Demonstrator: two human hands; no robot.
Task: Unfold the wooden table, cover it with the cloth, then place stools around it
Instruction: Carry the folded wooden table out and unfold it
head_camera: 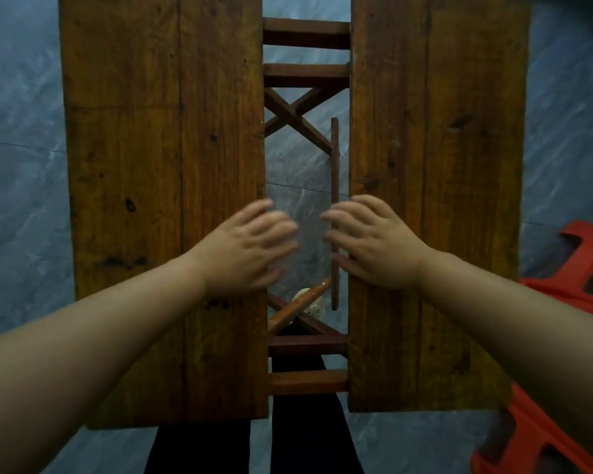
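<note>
Over the grey marbled floor [21, 186] the wooden table [165, 138] is seen from above with its top parted into two halves, so the unfolding step is judged to be in hand and not yet done. Left of the central gap [305, 206] lies the left leaf [158, 186], a broad plank panel running from the far end to the near end. At that leaf's inner edge the left hand [247, 244] is held with fingers spread and loosely curled over the gap; its grip is released, nothing being grasped, though blur makes it hard to tell whether the fingertips touch the edge. Within the gap the frame is exposed: cross rails [305, 32] at the far end, crossed braces [297, 114] just nearer, a thin upright strut [335, 213] close to the right leaf, and more rails at the near end, with a pale rounded object [314, 302] below that cannot be identified. Right of the gap the right hand [377, 241] rests over the inner edge of the right leaf [435, 200], equally released and empty. The next move is judged to call for both leaves to be brought level and the gap closed, with fingers kept clear of the strut and of the closing edges. No cloth is visible. Farthest right of the gap, beside the right leaf, red plastic stools [562, 275] stand on the floor, close enough to hinder that leaf.
</note>
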